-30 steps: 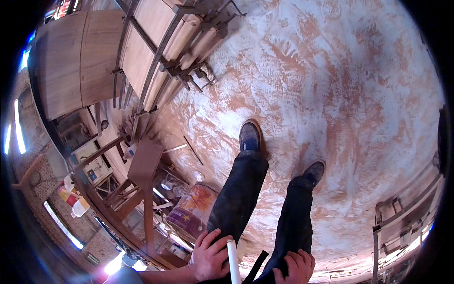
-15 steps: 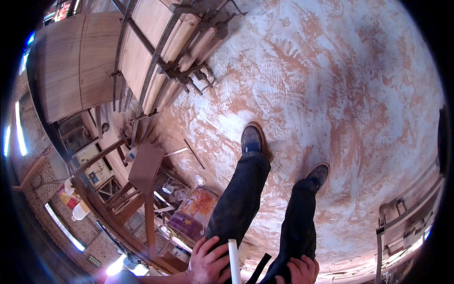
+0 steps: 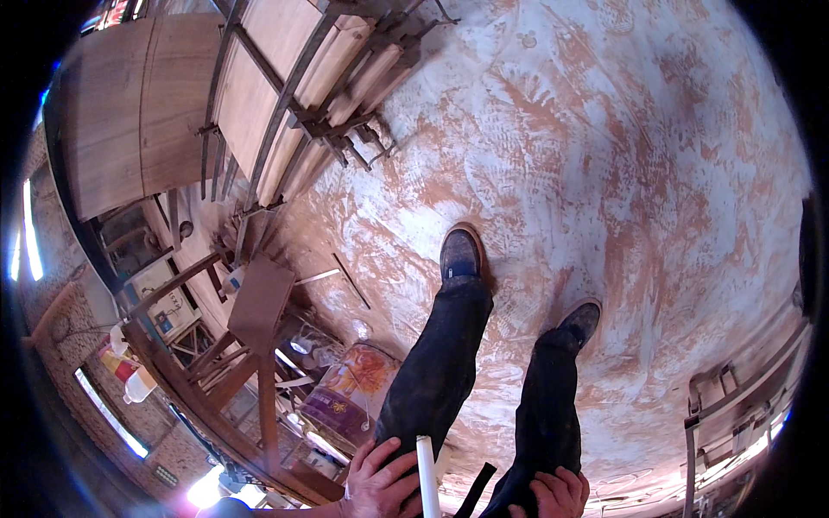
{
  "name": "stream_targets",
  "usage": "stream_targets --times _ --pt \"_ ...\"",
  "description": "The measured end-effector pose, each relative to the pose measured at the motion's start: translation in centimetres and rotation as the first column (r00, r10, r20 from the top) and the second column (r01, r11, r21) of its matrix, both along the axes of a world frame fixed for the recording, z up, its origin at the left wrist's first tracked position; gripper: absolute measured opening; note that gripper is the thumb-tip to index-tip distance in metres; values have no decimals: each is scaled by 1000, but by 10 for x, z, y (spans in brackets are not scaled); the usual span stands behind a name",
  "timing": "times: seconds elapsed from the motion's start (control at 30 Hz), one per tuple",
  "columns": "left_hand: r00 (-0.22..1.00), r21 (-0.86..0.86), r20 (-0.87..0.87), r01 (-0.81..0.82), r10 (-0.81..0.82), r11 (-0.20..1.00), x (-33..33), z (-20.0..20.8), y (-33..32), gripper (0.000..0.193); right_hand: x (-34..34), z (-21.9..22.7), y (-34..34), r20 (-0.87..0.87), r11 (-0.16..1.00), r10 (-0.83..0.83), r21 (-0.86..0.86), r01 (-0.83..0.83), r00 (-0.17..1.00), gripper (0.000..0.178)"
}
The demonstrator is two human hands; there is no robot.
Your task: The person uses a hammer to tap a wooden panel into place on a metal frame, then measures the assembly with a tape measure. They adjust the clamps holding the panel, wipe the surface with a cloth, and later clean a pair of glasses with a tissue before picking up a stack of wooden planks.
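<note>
My left hand [image 3: 380, 485] rests on my dark trouser leg [image 3: 432, 367], fingers a little apart and nothing in them. On the other trouser leg [image 3: 547, 414] lies my right hand [image 3: 557, 495], its fingers draped over the cloth, also holding nothing that I can see. Between the hands a white tube-like piece [image 3: 427, 475] rises from the lower edge, beside a black strap-like strip [image 3: 475, 490]. Neither hand appears to grip them. Both lower ends are cut off by the picture's edge. My dark shoes stand on the dusty floor [image 3: 682, 224].
At upper left, wooden panels [image 3: 268, 95] are held in a dark metal clamping frame [image 3: 281, 121]. A brown wooden stand [image 3: 262, 302] is below it. Close to my left leg sits a purple and orange drum [image 3: 350, 397]. A metal rack [image 3: 734, 406] stands at lower right.
My right hand has shifted slightly right on the leg, and the left has sunk slightly. The surroundings at left have moved a little in view; my feet stay put.
</note>
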State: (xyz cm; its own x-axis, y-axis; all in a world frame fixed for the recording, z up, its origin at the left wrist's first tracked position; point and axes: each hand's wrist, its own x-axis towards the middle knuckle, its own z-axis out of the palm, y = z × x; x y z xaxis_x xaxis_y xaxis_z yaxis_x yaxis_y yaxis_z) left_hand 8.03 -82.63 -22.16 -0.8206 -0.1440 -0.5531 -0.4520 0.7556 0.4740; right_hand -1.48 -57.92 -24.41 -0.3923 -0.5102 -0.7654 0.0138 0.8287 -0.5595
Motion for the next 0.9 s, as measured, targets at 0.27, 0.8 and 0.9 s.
stream_targets --times 0.27,0.8,0.9 --pt "1000 0 -24 -1 1 1000 2 0 -2 32 1 0 -1 -14 1000 17 2 -17 1000 49" --pt "999 8 -43 -22 22 1000 -1 1 -5 30 2 0 -2 -19 999 42 13 -42 999 49" --pt "999 6 -37 -19 19 1000 0 1 -5 29 2 -1 -2 -22 999 39 13 -39 999 49"
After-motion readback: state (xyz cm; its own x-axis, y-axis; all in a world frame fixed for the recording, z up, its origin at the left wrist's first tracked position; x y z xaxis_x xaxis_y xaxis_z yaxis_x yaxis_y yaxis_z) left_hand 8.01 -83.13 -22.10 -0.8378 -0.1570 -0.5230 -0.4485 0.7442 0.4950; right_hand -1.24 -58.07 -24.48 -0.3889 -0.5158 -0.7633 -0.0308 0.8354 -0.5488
